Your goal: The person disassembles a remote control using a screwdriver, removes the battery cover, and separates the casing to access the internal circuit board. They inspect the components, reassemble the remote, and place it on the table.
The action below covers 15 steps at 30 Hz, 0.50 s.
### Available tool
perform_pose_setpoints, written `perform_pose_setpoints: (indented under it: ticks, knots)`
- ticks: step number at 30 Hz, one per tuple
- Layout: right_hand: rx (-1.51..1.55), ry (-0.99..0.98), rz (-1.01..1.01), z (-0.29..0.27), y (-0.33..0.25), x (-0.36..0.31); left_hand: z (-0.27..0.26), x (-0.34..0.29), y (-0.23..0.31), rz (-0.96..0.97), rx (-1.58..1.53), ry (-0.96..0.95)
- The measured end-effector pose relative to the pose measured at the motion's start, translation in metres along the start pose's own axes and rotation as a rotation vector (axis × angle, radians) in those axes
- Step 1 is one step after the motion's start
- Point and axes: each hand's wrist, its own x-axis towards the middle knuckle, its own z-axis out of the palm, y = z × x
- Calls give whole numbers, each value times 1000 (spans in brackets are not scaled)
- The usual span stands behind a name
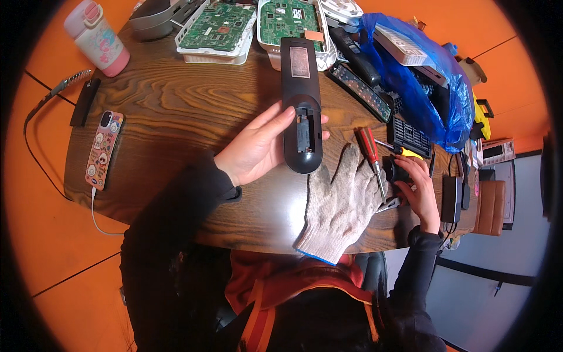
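My left hand (258, 144) is closed around a black remote control (302, 97), held upright over the table with its back toward me. Its battery compartment (304, 134) is uncovered and holds no batteries. Off to the right, my right hand (419, 190) has its fingers bent round a small dark object (398, 170), mostly hidden and hard to make out. Beside those fingertips lies a screwdriver with a yellow and black handle (409, 153). A whitish work glove (343, 205) lies below the remote, with a red-handled screwdriver (369, 146) resting across its fingers.
Two green circuit boards in white housings (217, 29) stand at the back. A blue plastic bag (460, 111) of electronics fills the far right, beside more remotes (360, 91). On the left are a phone (104, 149) on a cable and a pink-white bottle (99, 41).
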Motion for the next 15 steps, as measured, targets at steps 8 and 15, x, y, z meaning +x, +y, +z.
perform_pose_setpoints:
  ticks: [8, 15]
  knots:
    - [654, 499, 137, -3, -23, 7, 1, 0, -2, 69, 114, 30]
    - [239, 467, -199, 20, -116, 69, 0, 0, -6, 118, 146, 59]
